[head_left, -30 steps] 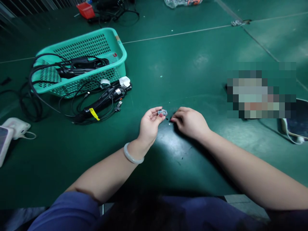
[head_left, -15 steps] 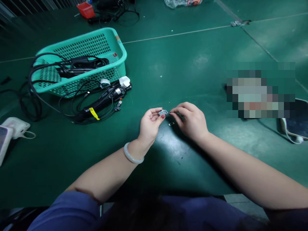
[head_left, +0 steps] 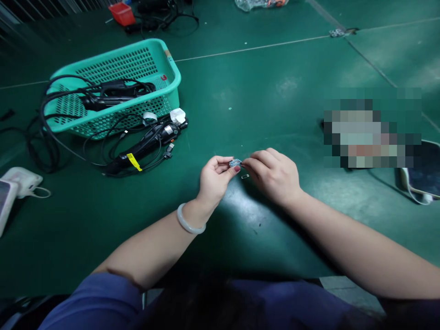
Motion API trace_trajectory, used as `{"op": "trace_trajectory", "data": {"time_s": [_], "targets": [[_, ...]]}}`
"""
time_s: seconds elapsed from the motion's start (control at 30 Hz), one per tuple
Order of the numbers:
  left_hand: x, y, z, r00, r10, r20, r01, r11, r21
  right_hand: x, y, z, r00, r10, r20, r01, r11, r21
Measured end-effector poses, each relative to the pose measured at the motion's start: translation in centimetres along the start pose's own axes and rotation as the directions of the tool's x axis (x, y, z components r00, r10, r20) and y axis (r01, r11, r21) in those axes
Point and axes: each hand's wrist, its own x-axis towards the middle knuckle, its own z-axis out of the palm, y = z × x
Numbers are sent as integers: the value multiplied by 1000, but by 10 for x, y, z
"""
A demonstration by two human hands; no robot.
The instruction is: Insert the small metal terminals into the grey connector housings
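Note:
My left hand (head_left: 213, 179) pinches a tiny grey-blue part (head_left: 235, 162) between thumb and fingertips, just above the green table (head_left: 261, 91). My right hand (head_left: 275, 174) is closed in a pinch with its fingertips against the right side of that part; whatever it holds is too small to make out. A small metal piece (head_left: 245, 176) lies on the table right below the two hands. A pale bangle (head_left: 189, 222) sits on my left wrist.
A teal mesh basket (head_left: 161, 59) with black cables stands at the back left. A black tool with a yellow tag (head_left: 142, 146) lies in front of it. A white device (head_left: 20, 181) is at the left edge, a red tray (head_left: 122, 13) far back.
My right hand has lifted off the table and come left until its fingertips meet the small part held in my left hand. The left hand has barely moved.

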Motion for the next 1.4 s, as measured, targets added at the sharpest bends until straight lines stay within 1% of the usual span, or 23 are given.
{"op": "trace_trajectory", "data": {"time_s": [0.17,0.3,0.4,0.47,0.57,0.67,0.73,0.77,0.8,0.87,0.9,0.97,1.1,1.17,1.23,1.3,1.37,1.4], "targets": [[0,1,1,1000,-7,-16,8,999,42,1,-2,-3,998,-22,51,24,998,-52],[-1,1,2,999,-27,-27,29,996,79,1,-1,-2,997,-32,73,35,999,-36],[-1,2,1,999,-42,7,41,999,34,0,2,2,1000,-17,14,17,999,45],[0,3,1,997,-68,48,70,997,-36,0,3,4,999,38,-38,-31,987,159],[0,5,0,984,-148,98,160,978,-135,0,3,5,984,161,-71,-124,920,372],[0,7,1,970,-216,113,235,953,-190,1,3,4,963,264,-51,-194,815,547],[0,7,1,969,-228,96,244,944,-222,1,7,4,951,310,13,-252,747,615],[0,7,1,971,-225,83,239,942,-237,1,10,4,950,307,66,-279,731,622],[0,7,1,973,-220,70,230,941,-249,0,13,5,951,283,127,-300,731,613],[1,7,1,977,-207,59,215,942,-257,0,19,8,949,197,247,-306,770,560],[1,7,1,978,-201,61,210,944,-253,0,22,9,944,159,289,-297,792,534],[1,6,1,979,-193,70,205,949,-240,-1,25,13,938,96,332,-263,823,503],[0,6,1,980,-185,68,196,951,-240,0,23,14,945,-30,327,-147,852,503],[0,6,1,981,-182,67,194,949,-249,1,23,10,954,-48,296,-109,865,490],[0,6,1,982,-180,63,190,950,-249,1,23,4,964,-33,264,-81,910,407],[0,6,1,982,-179,59,188,953,-238,1,24,-1,965,-44,260,-29,961,273],[0,5,1,983,-176,58,184,957,-223,1,23,-4,951,-97,293,44,982,184],[0,5,1,983,-172,58,181,959,-217,1,22,-5,940,-134,315,81,981,176]]}}
